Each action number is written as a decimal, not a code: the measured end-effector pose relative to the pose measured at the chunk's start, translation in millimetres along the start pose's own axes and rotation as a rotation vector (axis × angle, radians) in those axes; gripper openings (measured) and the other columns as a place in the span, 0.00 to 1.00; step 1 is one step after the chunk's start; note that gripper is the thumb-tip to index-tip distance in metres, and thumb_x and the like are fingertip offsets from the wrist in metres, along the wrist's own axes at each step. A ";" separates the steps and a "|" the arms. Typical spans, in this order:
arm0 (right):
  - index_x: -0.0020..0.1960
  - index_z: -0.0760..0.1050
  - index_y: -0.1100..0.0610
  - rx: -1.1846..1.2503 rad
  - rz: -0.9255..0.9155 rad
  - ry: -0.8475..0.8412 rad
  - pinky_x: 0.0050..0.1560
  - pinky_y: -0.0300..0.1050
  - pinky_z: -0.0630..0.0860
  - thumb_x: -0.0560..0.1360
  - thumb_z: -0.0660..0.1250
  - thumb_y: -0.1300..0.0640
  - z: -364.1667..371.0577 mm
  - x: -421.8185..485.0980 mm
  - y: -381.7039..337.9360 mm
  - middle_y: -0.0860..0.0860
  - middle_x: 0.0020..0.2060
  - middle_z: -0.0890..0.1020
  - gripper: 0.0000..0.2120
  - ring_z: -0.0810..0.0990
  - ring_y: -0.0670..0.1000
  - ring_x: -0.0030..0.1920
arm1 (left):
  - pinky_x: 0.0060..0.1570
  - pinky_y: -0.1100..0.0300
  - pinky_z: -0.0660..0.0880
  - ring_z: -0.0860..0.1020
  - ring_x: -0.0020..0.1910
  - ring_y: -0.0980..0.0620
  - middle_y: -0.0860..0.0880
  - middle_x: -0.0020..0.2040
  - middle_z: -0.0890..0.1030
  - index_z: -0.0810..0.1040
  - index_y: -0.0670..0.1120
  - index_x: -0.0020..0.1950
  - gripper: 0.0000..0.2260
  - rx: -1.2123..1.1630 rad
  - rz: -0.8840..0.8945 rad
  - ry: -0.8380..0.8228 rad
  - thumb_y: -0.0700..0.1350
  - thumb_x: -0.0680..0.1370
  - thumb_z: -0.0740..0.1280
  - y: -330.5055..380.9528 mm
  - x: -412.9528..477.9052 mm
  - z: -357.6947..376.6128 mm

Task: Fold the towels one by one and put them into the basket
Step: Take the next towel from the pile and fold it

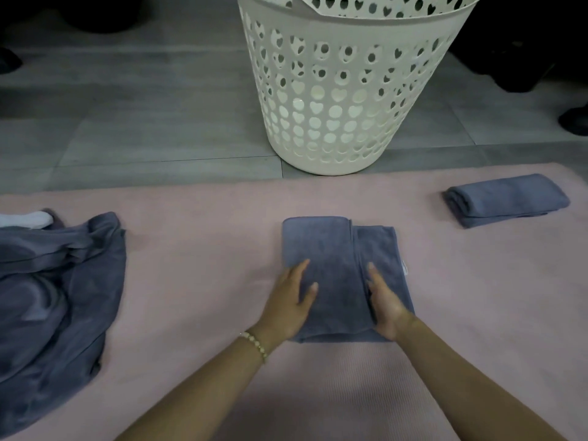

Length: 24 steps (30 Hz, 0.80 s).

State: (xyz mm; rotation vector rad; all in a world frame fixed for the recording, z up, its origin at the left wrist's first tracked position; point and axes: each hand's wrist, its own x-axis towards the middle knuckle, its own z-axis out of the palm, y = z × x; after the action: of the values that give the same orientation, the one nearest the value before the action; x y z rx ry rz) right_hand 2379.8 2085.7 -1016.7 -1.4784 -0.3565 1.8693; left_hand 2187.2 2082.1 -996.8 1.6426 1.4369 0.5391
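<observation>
A grey-blue towel point(331, 249) lies partly folded on the pink mat point(203, 243) in front of me, one flap laid over its left part. My left hand point(291, 300) rests flat on the towel's near left side, fingers apart. My right hand point(383, 300) stands on edge along the flap's fold line, fingers straight, pressing the cloth. A folded grey-blue towel point(506, 198) lies at the right. The white basket point(346, 90) with heart-shaped holes stands on the floor beyond the mat.
A heap of unfolded grey-blue towels point(54, 297) covers the mat's left side, with a bit of white cloth point(28, 219) at its far edge. Grey tiled floor point(143, 122) stretches behind the mat. Dark shapes sit in the far corners.
</observation>
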 end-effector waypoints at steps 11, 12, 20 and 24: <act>0.65 0.72 0.55 -0.642 -0.639 0.332 0.57 0.29 0.72 0.78 0.63 0.59 -21.3 -16.1 -0.3 0.43 0.55 0.79 0.16 0.77 0.40 0.53 | 0.68 0.61 0.29 0.28 0.71 0.55 0.57 0.69 0.25 0.25 0.54 0.68 0.41 0.600 0.088 -0.154 0.71 0.59 0.18 -28.2 11.6 33.7; 0.66 0.72 0.56 -0.656 -0.655 0.354 0.57 0.29 0.72 0.78 0.64 0.59 -33.2 -19.2 -3.4 0.45 0.56 0.79 0.16 0.78 0.40 0.53 | 0.68 0.60 0.30 0.29 0.71 0.55 0.57 0.69 0.25 0.26 0.54 0.69 0.41 0.620 0.105 -0.170 0.71 0.59 0.17 -24.4 14.2 39.1; 0.64 0.70 0.60 -0.816 -0.345 0.562 0.47 0.36 0.71 0.73 0.72 0.53 -81.7 -21.2 -7.7 0.51 0.51 0.76 0.23 0.76 0.50 0.50 | 0.75 0.53 0.40 0.31 0.73 0.49 0.53 0.71 0.27 0.27 0.49 0.70 0.41 0.701 0.016 -0.217 0.73 0.63 0.24 -15.9 24.2 70.5; 0.60 0.71 0.63 -0.885 -0.194 0.499 0.45 0.37 0.73 0.68 0.76 0.49 -89.9 -19.9 -0.6 0.51 0.51 0.77 0.28 0.77 0.51 0.50 | 0.73 0.53 0.49 0.52 0.75 0.44 0.45 0.77 0.51 0.45 0.42 0.77 0.39 0.229 -0.177 0.072 0.58 0.77 0.63 -9.4 40.5 68.9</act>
State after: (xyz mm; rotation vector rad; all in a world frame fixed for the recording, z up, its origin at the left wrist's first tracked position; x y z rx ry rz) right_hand 2465.3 2053.7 -1029.2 -2.3005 -1.1209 1.1412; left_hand 2245.6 2098.0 -1049.9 1.6639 1.7307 0.3459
